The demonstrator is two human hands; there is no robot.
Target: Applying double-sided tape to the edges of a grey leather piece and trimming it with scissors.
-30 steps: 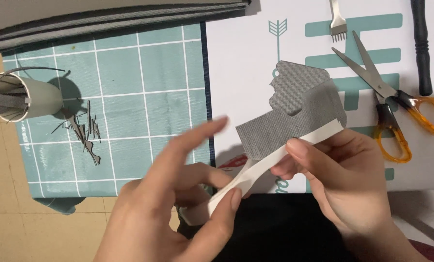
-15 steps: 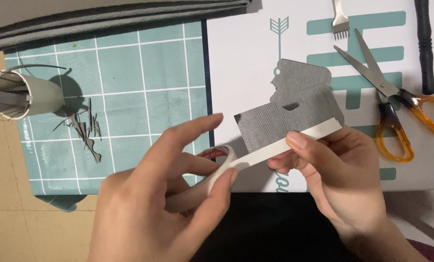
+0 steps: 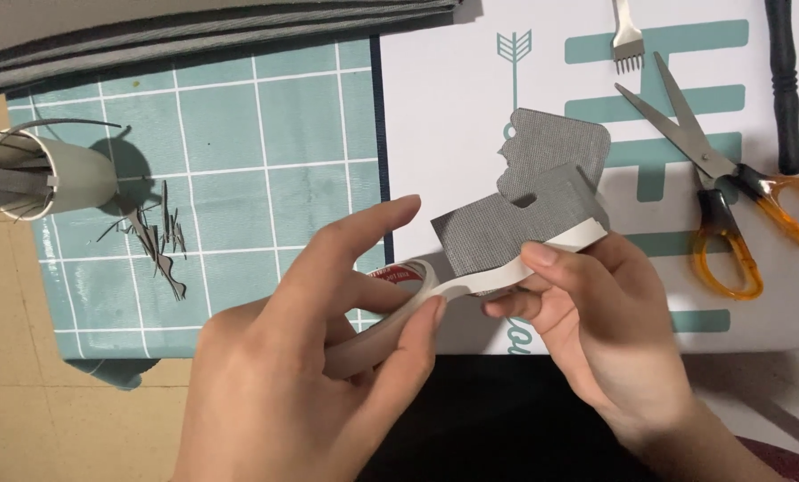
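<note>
— Over the near edge of the bench, what did the hands have?

— The left hand [image 3: 319, 357] had a tape roll [image 3: 391, 312]. Its fingers [image 3: 364, 236] were curled round the roll, with the thumb pressed on the tape by the roll's rim. The right hand [image 3: 596, 330] held a grey cut-out [image 3: 529, 219]. Its thumb and fingers were pinched shut on the cut-out's lower edge.

— Where was the tape going?

— A white strip [image 3: 542, 254] ran from the roll up to the right, along the bottom edge of the cut-out. The strip touched the cut-out. The right thumb lay on it.

— Was the cut-out lying down?

— No. It was held up above a white board [image 3: 453, 116] with teal marks. How high, I could not tell.

— What else was on the bench?

— Scissors [image 3: 721, 178] with orange handles lay on the board near its right edge, blades apart. A small metal fork tool [image 3: 627, 40] was at the far edge, just beside the scissor tips. A black stick [image 3: 783, 85] lay near the far right corner. On the left was a teal mat [image 3: 230, 134] with white lines. Grey scraps [image 3: 158, 236] lay on it. A white cup [image 3: 47, 174] with grey bits in it lay at the mat's left edge.
</note>
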